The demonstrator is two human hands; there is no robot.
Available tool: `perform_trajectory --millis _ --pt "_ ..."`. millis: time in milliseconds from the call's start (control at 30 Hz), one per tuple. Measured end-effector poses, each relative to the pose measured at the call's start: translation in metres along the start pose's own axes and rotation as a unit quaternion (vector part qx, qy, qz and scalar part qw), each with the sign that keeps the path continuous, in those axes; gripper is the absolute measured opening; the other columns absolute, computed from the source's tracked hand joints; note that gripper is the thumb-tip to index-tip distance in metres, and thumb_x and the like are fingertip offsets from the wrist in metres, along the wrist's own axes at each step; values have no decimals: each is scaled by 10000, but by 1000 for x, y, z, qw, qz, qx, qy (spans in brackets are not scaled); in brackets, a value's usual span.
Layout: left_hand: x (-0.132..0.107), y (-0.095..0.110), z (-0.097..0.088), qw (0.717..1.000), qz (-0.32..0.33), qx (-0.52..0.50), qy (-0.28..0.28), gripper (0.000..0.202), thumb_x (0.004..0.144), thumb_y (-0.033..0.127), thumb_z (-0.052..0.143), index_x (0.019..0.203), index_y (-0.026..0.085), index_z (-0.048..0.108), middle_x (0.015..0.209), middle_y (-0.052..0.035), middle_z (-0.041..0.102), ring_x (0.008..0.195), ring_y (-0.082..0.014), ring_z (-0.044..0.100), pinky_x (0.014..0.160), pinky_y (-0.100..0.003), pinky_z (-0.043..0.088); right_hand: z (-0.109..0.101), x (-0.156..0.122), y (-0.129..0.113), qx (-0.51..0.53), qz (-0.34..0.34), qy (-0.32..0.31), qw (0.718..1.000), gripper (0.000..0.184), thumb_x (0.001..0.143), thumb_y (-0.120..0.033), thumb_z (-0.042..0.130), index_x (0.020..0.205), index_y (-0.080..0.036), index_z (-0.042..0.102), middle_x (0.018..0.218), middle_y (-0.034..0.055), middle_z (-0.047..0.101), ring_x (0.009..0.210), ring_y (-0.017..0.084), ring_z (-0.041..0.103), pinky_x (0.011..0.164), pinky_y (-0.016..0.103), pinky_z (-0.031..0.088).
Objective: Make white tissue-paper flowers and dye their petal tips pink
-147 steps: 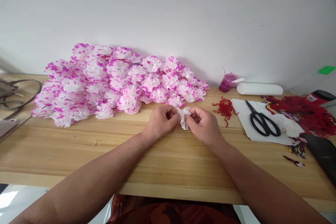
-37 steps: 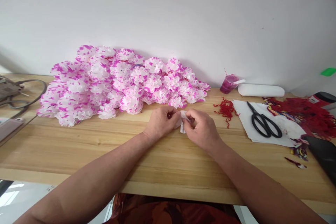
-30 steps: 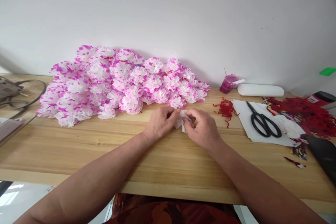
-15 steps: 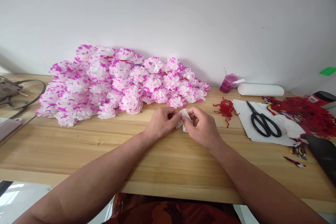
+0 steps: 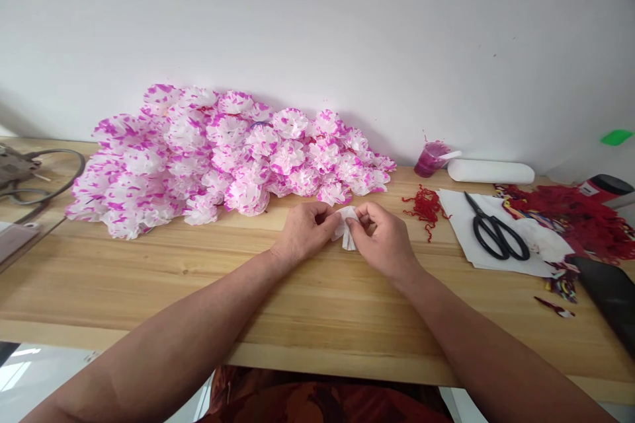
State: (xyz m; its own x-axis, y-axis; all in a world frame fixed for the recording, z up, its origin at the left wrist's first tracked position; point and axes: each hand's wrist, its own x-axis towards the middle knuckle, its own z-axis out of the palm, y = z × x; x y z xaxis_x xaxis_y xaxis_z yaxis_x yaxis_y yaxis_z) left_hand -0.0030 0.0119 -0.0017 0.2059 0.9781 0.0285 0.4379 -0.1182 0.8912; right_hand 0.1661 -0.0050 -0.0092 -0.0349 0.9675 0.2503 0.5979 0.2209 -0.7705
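My left hand [image 5: 303,232] and my right hand [image 5: 384,241] meet over the middle of the wooden table [image 5: 317,304]. Both pinch a small pleated piece of white tissue paper [image 5: 347,231] held between them, just above the tabletop. The fingertips are curled round the paper and hide most of it. Right behind my hands lies a big heap of pink-and-white paper flowers [image 5: 218,155], piled against the white wall.
To the right lie a tuft of red thread [image 5: 426,205], black scissors [image 5: 493,231] on white paper sheets [image 5: 536,248], a small pink-stained cup [image 5: 430,157], a white roll [image 5: 490,170] and red scraps [image 5: 575,211]. A bag with straps [image 5: 30,178] sits far left.
My hands have stayed in the same spot, fingers working the paper slightly; its pleated lower end now shows a little more below my fingers.
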Motion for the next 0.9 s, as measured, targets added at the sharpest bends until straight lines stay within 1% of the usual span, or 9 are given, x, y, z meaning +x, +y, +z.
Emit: perform_trajectory --millis 133,233,333,400,500,633,700,767,900 --pt "1 -1 0 1000 -10 -6 3 273 837 358 553 632 180 573 587 1 615 555 -127 539 526 -236 389 -3 1 0 -25 -31 26 999 121 845 -277 609 750 -225 555 653 -24 639 545 127 546 576 250 411" --pt "1 -2 1 1000 12 -5 17 222 816 351 584 673 181 582 606 13 603 565 -120 520 535 -235 381 -3 0 -3 -38 -69 26 997 87 841 -236 595 763 -226 558 692 -13 655 593 137 574 611 253 426" --pt "0 -3 2 999 24 5 25 213 798 335 604 653 183 565 593 24 577 565 -113 491 532 -234 360 -2 -1 -5 -45 -86 21 995 91 843 -223 589 760 -230 552 716 -5 668 632 147 594 638 259 435" --pt "1 -4 2 1000 12 1 22 213 793 325 604 641 183 554 581 23 574 559 -114 495 526 -234 359 -2 -2 -6 -45 -81 25 995 111 846 -227 587 747 -231 539 697 -10 661 608 141 580 622 257 427" --pt "2 -7 2 1000 -2 -22 20 188 790 323 602 671 182 566 589 17 592 553 -120 522 516 -234 370 -1 -2 -5 -41 -64 29 997 134 835 -230 592 726 -230 514 652 -22 642 561 131 554 579 251 404" --pt "2 -7 4 999 2 -35 18 190 794 327 599 674 184 563 587 19 594 542 -119 527 503 -231 370 0 -1 -3 -42 -43 2 998 147 833 -281 614 739 -229 513 631 -30 629 534 129 547 563 254 396" --pt "1 -6 4 999 -1 -28 20 186 786 317 601 665 184 556 583 19 592 540 -118 525 503 -232 372 0 -1 -2 -54 -46 -2 997 175 830 -283 617 717 -229 494 611 -39 604 512 122 524 558 256 386" --pt "1 -5 4 1000 -6 -17 24 178 777 302 601 654 186 545 578 22 586 540 -118 522 506 -232 370 0 -1 0 -66 -56 3 996 187 815 -254 612 691 -227 474 596 -46 582 499 115 502 557 257 376" --pt "1 -4 3 1000 -7 -5 26 172 773 291 592 650 190 528 572 29 569 552 -118 516 513 -231 362 0 -1 1 -83 -59 8 995 159 785 -227 613 686 -225 488 594 -44 589 513 121 515 571 262 376"
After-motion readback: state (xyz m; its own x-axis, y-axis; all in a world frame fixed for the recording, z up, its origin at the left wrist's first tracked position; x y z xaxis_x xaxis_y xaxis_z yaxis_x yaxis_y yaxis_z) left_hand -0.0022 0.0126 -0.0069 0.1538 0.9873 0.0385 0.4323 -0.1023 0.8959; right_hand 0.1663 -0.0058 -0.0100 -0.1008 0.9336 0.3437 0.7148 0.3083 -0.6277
